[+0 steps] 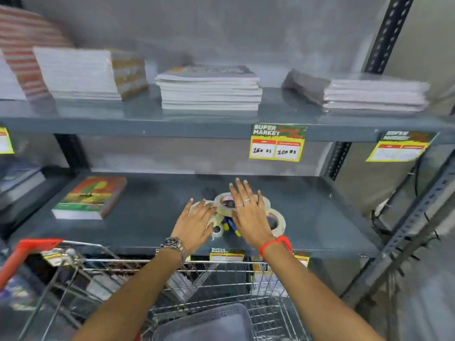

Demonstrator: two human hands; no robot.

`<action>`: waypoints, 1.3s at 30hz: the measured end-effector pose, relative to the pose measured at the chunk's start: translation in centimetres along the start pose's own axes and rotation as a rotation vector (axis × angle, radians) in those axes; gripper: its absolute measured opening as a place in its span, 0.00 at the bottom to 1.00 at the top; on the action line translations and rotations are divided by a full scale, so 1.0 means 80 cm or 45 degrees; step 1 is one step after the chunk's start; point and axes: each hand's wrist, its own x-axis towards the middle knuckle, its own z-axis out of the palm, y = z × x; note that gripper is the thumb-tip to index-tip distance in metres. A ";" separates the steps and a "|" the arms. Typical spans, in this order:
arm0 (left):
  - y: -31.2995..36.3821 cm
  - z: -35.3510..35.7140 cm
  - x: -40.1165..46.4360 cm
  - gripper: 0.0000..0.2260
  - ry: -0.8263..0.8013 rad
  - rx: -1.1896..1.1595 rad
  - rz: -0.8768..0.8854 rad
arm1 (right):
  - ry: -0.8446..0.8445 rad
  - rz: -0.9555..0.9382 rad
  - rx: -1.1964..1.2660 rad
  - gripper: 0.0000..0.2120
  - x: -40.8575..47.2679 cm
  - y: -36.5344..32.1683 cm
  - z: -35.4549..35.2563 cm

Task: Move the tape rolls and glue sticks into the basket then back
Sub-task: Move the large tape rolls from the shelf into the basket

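Several clear tape rolls (224, 204) lie in a cluster on the grey lower shelf (152, 212), with blue and yellow glue sticks (231, 225) among them. My left hand (197, 223) rests flat over the left rolls, fingers spread. Over the right side of the cluster lies my right hand (248, 212), also flat with fingers apart; one roll (279, 221) shows beside it. Neither hand is closed around anything. A grey plastic basket (209, 323) sits in the wire cart below.
A metal shopping cart (103, 271) with a red handle stands against the shelf front. A thick colourful book (91, 198) lies on the lower shelf at left. Stacks of notebooks (209, 89) fill the upper shelf. Price labels (278, 143) hang from the shelf edges.
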 end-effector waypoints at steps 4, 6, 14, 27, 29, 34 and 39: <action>-0.010 0.049 0.005 0.22 -0.208 -0.232 -0.241 | -0.284 0.041 -0.035 0.30 0.021 -0.002 0.039; -0.014 0.068 0.013 0.23 -0.251 -0.290 -0.301 | -0.359 0.063 -0.017 0.30 0.032 -0.001 0.056; -0.042 0.093 0.044 0.20 -0.274 -0.408 -0.276 | -0.467 0.144 -0.137 0.26 0.063 0.004 0.094; 0.010 0.082 -0.125 0.14 0.313 -0.500 -0.200 | 0.014 0.353 0.271 0.21 -0.131 -0.039 0.095; 0.027 0.100 -0.170 0.15 0.237 -0.489 -0.220 | -0.181 0.465 0.326 0.20 -0.182 -0.050 0.118; 0.068 0.169 -0.246 0.17 -0.329 -0.478 -0.223 | -0.770 0.576 0.434 0.14 -0.254 -0.076 0.177; 0.095 0.243 -0.287 0.18 -0.726 -0.551 -0.361 | -1.187 0.393 0.253 0.15 -0.274 -0.086 0.240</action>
